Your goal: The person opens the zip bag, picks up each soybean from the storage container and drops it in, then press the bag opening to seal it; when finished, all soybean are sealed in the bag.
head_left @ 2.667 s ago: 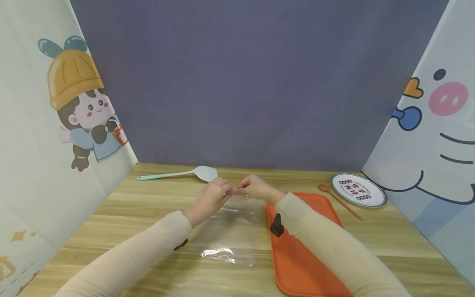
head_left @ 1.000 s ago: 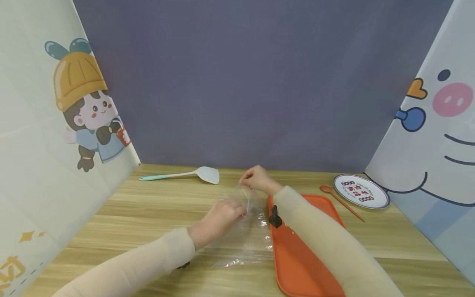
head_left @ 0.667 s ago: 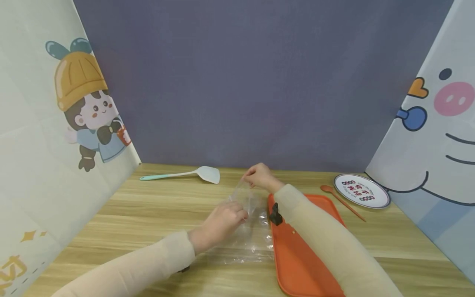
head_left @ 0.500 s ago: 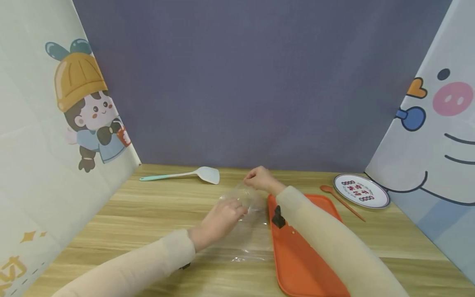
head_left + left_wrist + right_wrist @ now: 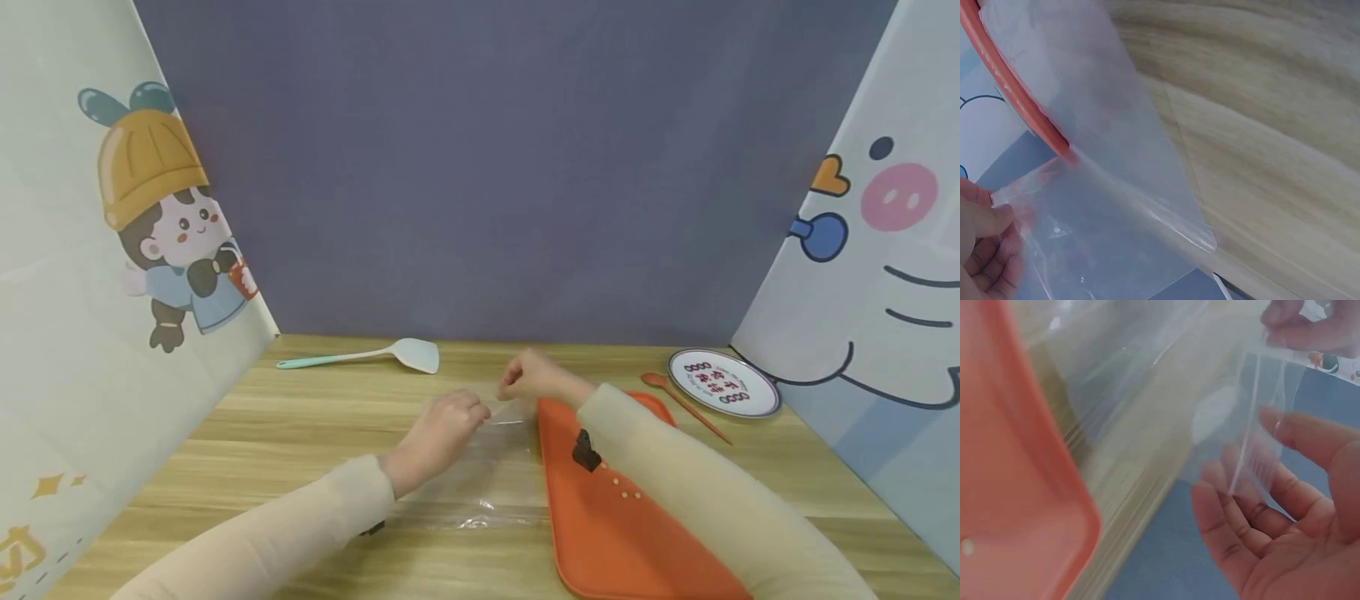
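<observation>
A clear plastic zip bag [image 5: 487, 479] lies toward me on the wooden table, its top edge raised between both hands. My left hand [image 5: 442, 429] pinches that edge on the left. In the left wrist view, thumb and fingers [image 5: 1004, 215] grip the clear film. My right hand [image 5: 536, 375] holds the opposite corner, slightly higher and farther back. In the right wrist view its thumb [image 5: 1310, 434] lies over the film with the curled fingers behind, and the zip strip [image 5: 1246, 425] runs up to the left fingers [image 5: 1307, 331]. I see nothing inside the bag.
An orange tray [image 5: 570, 517] lies right of the bag, partly under the right sleeve, with several small pale pellets [image 5: 625, 495] on it. A spatula [image 5: 412, 356] lies at the back left. A wooden spoon [image 5: 686, 407] and a white plate [image 5: 723, 371] stand back right.
The hands, together at the bag's top at first, moved apart and spread its mouth. Now they are closer again, the left raised and the right lower, and the mouth looks flatter.
</observation>
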Demonstrator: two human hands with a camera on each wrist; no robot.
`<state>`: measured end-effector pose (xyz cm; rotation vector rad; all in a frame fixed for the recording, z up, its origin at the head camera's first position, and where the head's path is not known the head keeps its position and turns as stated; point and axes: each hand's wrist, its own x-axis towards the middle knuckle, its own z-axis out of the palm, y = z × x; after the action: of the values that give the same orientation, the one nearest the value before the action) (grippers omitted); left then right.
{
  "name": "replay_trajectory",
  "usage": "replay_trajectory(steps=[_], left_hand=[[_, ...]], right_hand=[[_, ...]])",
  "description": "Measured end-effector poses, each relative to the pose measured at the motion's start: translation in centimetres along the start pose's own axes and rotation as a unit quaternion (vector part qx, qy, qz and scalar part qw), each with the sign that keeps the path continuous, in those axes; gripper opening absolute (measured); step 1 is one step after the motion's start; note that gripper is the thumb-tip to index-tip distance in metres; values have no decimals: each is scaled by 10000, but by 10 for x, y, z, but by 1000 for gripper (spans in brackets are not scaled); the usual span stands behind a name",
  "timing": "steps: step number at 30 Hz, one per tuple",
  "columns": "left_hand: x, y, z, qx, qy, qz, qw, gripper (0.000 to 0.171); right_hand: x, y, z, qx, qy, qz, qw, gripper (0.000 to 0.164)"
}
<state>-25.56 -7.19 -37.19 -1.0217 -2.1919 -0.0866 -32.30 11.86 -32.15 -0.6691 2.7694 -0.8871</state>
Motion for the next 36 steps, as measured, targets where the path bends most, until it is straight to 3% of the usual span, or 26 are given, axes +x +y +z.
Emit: replay_trajectory(steps=[4,12,17,20,24,27,30,36], left_hand=[[-2,-3,-1,-175,51,97,9998,15],[-4,-6,-10,-971,-97,88,9952,3],[3,-15,-15,-904,282,-443,9945,6],[8,-22,-15,-943,251,-959,9906,7],[13,-30,-14,-1295,-369,-1680,9765,6],[12,-35,-13,-1622,-909,-2223,9571,7],[8,-37,-13,-1782,-1164,-2632,9410,13],[5,-39,-13,-1774,-1277,-2687,9381,29]], right_hand=[[-7,5,-1,-144,23,31,9999,7],[-16,11,0,291,725,415,9961,13],[-19,10,0,268,807,200,9962,11],[-20,9,2,383,787,158,9960,9],[-20,7,5,350,795,129,9961,9],[-21,5,8,359,808,103,9960,9],[-22,3,10,445,835,84,9955,7],[-23,9,9,316,1147,4,9929,8]])
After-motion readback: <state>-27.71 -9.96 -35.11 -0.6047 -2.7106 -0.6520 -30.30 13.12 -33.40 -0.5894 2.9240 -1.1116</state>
